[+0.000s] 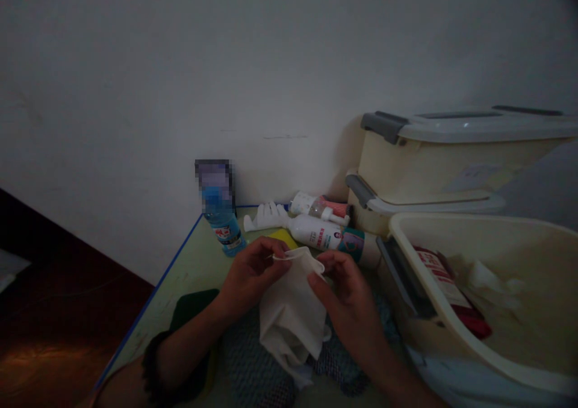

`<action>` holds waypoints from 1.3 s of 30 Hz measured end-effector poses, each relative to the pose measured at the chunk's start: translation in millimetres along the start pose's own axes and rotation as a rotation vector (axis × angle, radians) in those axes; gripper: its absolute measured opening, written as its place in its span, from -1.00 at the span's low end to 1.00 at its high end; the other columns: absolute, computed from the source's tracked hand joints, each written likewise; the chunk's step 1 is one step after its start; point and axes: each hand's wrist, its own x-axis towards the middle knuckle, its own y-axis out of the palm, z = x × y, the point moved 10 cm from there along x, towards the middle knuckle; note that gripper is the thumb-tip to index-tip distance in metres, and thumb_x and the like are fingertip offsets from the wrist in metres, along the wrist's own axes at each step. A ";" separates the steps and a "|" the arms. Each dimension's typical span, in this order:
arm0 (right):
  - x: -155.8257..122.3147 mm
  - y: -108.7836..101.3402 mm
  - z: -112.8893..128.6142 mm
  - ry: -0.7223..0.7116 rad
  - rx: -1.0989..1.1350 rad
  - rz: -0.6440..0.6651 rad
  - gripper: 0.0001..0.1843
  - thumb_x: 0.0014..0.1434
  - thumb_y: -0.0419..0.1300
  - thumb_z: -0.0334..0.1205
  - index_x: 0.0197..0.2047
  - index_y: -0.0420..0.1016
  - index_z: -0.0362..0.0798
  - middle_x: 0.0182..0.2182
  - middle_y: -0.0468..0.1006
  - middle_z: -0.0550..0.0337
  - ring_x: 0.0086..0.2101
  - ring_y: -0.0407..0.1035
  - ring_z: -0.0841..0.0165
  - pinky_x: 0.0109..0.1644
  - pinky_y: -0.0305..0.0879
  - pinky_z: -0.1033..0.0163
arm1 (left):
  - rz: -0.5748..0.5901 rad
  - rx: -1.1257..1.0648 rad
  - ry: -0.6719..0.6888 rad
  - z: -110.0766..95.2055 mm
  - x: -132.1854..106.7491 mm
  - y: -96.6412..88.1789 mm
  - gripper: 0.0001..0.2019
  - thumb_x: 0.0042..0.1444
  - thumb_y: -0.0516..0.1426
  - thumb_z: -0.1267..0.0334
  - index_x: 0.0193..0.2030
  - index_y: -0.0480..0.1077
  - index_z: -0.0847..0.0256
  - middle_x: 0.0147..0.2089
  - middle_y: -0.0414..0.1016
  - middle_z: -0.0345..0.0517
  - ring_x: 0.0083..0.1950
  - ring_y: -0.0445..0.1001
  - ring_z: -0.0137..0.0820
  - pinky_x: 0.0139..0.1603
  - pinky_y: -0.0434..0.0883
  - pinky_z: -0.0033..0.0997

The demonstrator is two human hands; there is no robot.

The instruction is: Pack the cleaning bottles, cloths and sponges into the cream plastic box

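Left hand (253,269) and right hand (345,290) close together; fingers pinched.

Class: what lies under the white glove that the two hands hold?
A blue-grey knitted cloth lies on the table under the glove. The glove, left hand and right hand cover its middle, so anything else there is hidden.

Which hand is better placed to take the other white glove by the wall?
Probably the left hand: it pinches the held glove on the side nearest the spare glove. The right hand sits farther, toward the bin.
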 end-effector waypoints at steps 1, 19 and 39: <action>0.2 0.0 0.2 0.001 -0.006 0.002 -0.78 0.11 0.20 -0.16 -0.17 0.28 0.05 -0.30 0.33 0.25 -0.24 0.26 0.34 -0.14 0.20 0.18 | 0.004 0.009 -0.010 1.5 -0.2 0.4 -0.89 -0.05 0.25 0.43 -0.42 0.40 0.21 -0.31 0.45 -0.22 -0.29 0.42 -0.51 -0.27 0.35 -0.57; -2.5 -6.6 15.1 -0.073 -0.039 -0.063 -0.91 0.21 0.10 -0.16 -0.21 0.35 0.06 -0.31 0.41 0.24 -0.28 0.32 0.36 -0.20 0.25 0.24 | -0.183 -0.029 -0.084 5.2 0.1 -14.4 -0.78 -0.12 0.29 0.35 -0.32 0.36 0.21 -0.40 0.51 -0.23 -0.38 0.44 -0.50 -0.36 0.35 -0.55; -4.6 -8.7 35.4 -0.265 -0.190 -0.074 -0.93 0.18 0.10 -0.33 -0.25 0.33 0.03 -0.29 0.33 0.22 -0.23 0.26 0.34 -0.12 0.20 0.21 | -0.199 -0.059 -0.090 10.3 0.7 -19.4 -0.81 -0.07 0.29 0.31 -0.32 0.39 0.21 -0.37 0.47 -0.27 -0.36 0.40 -0.54 -0.33 0.33 -0.59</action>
